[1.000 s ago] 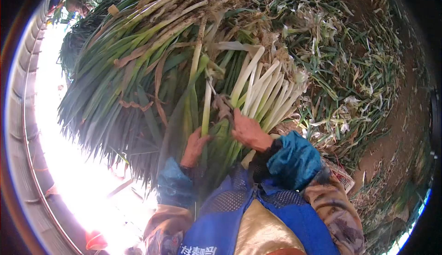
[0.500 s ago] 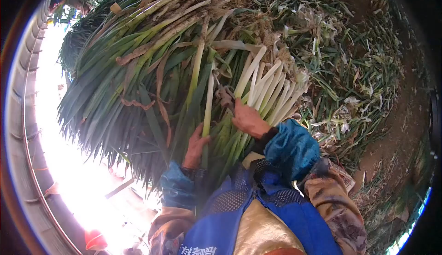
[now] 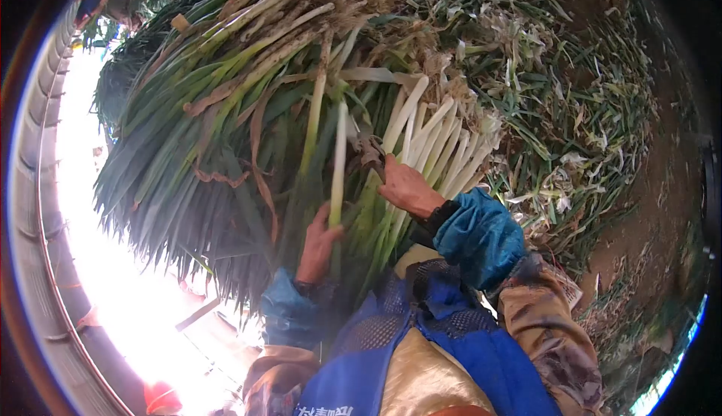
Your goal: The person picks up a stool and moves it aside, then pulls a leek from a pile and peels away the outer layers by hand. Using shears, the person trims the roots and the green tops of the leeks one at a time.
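My left hand (image 3: 320,245) is closed around the green part of a green onion (image 3: 339,160), whose white shank stands bare and nearly upright. To its right, my right hand (image 3: 410,189) is closed, with a shrivelled brown leaf (image 3: 368,153) at its fingertips. Just past those fingers lies a row of clean white-shanked green onions (image 3: 444,142), roots pointing up and right. A large heap of unpeeled green onions (image 3: 195,130) with long dark leaves spreads to the left, soil still on the shanks.
Peeled leaves and scraps (image 3: 556,115) litter the brown ground on the right. Pale glare fills the left, beside a curved ribbed wall (image 3: 49,251). A red object (image 3: 162,397) sits at lower left. Part of a person (image 3: 94,3) shows at upper left.
The view has shifted slightly. The held green onion's upper end now looks whiter and barer, and the brown leaf sits closer to my right fingertips. Both hands stay nearly in place.
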A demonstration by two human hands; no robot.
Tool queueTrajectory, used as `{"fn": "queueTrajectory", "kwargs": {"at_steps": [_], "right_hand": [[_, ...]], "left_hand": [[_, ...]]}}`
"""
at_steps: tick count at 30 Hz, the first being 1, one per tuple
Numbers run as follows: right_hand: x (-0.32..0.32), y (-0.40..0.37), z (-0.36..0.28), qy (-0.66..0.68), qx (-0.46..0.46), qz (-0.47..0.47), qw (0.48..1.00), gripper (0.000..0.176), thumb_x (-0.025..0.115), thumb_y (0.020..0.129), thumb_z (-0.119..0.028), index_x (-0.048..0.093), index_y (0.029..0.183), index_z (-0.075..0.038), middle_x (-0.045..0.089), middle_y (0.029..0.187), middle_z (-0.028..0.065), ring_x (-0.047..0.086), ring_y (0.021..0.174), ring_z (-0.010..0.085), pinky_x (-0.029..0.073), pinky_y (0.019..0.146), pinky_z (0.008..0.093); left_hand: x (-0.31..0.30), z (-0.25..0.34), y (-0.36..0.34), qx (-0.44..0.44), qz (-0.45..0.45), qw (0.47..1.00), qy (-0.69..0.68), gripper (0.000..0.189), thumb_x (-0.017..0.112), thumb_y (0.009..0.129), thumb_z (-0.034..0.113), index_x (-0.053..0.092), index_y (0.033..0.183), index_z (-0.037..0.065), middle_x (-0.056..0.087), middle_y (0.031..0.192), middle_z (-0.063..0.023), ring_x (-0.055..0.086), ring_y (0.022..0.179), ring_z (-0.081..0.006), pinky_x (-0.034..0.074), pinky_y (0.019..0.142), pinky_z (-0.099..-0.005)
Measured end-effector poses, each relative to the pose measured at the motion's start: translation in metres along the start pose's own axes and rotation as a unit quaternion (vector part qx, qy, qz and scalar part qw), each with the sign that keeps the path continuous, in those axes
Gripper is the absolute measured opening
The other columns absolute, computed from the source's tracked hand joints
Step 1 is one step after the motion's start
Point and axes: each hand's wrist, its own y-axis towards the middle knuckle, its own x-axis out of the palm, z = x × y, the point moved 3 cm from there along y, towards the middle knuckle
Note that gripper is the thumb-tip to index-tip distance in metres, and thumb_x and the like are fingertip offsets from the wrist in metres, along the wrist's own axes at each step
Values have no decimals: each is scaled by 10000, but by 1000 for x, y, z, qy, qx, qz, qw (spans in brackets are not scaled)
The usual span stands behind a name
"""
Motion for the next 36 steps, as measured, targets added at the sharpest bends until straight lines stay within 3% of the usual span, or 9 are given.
{"fn": "queueTrajectory", "kwargs": {"at_steps": [7,10,15,22,26,28,30,33,36], "right_hand": [[-34,-67,15,65,71,29,995,506,597,750,-216,340,1112,25,552,776,300,545,789,475,426,677,498],[-47,-91,31,56,95,111,988,536,617,745,-225,340,1129,25,553,776,299,545,793,478,427,678,505],[-33,-108,29,-3,76,27,997,530,614,745,-200,354,1146,27,561,802,314,552,796,481,445,684,509],[-36,-60,25,-48,7,15,999,387,523,762,-144,333,1048,35,569,748,263,581,726,425,465,624,474],[3,-52,-37,0,-80,-48,996,458,537,744,-145,320,1096,52,567,774,273,575,765,431,458,644,484],[4,-35,-55,-9,-13,-126,992,585,564,747,-169,294,1198,88,561,876,288,551,863,443,448,740,473],[7,-10,-36,-17,-30,-30,999,579,566,750,-173,292,1191,82,557,867,293,541,866,447,438,740,477],[1,-14,-35,0,-31,-17,999,565,573,750,-179,301,1176,75,552,863,292,533,857,449,427,732,480],[0,-32,-33,16,-43,-34,998,528,577,752,-192,321,1137,62,547,849,289,529,852,452,418,722,485]], "left_hand": [[34,39,99,240,58,963,112,594,545,752,105,377,1316,33,594,973,-227,595,875,-296,461,765,-367],[66,1,121,143,16,939,314,589,541,771,126,363,1332,105,581,905,-278,584,842,-400,462,725,-443],[100,-23,42,42,-61,920,386,583,534,789,162,346,1337,108,587,813,-257,567,758,-428,431,689,-511],[37,-27,45,163,10,878,449,347,491,854,161,486,1162,2,548,1038,-253,527,983,-385,406,852,-453],[-16,-77,106,143,95,972,160,287,478,851,125,507,1101,-12,537,1018,-237,508,983,-390,404,847,-467],[-29,-66,120,189,164,946,204,279,482,829,94,504,1085,-16,522,1006,-227,499,959,-395,405,818,-463],[-22,8,106,295,273,756,517,266,485,800,56,505,1056,-13,509,973,-214,495,909,-399,411,767,-444],[-46,-8,134,218,236,817,478,281,470,798,51,499,1069,-19,508,983,-226,494,927,-406,410,776,-452],[-52,7,146,212,280,778,521,294,468,794,60,488,1076,-24,506,978,-239,486,946,-421,409,793,-473]]}}
